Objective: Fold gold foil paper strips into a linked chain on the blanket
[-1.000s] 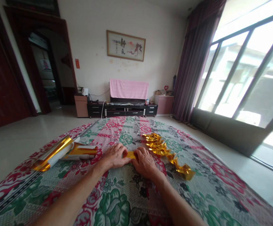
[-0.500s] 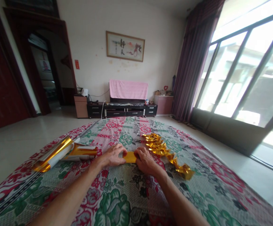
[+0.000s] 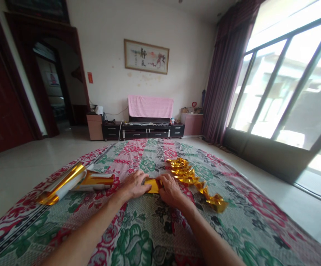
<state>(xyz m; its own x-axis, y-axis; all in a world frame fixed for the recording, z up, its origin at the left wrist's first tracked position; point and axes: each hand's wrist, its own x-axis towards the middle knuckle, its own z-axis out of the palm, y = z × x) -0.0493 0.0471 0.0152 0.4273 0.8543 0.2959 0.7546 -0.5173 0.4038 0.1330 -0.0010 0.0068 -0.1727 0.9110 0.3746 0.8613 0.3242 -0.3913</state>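
Note:
A small piece of gold foil paper (image 3: 152, 185) lies between my hands, just above or on the flowered cloth. My left hand (image 3: 136, 184) grips its left end, thumb toward the middle. At the other end my right hand (image 3: 170, 187) has its fingers closed on the foil, which partly hides that edge. To the right of my right hand runs a row of folded gold foil pieces (image 3: 195, 179), overlapping one another. Loosely rolled gold foil sheets (image 3: 69, 181) with white backs lie to the left of my left hand.
The flowered cloth (image 3: 134, 240) covers a wide surface in front of me. Beyond it stand a low black cabinet (image 3: 135, 133) and a pink cloth (image 3: 151, 106) draped over something. Large windows (image 3: 282, 85) and a purple curtain (image 3: 221, 81) are at the right.
The gold foil between my hands now shows a taller, brighter face. My hands have barely moved, and the view has tilted slightly. The folded row and the rolled sheets stay in place.

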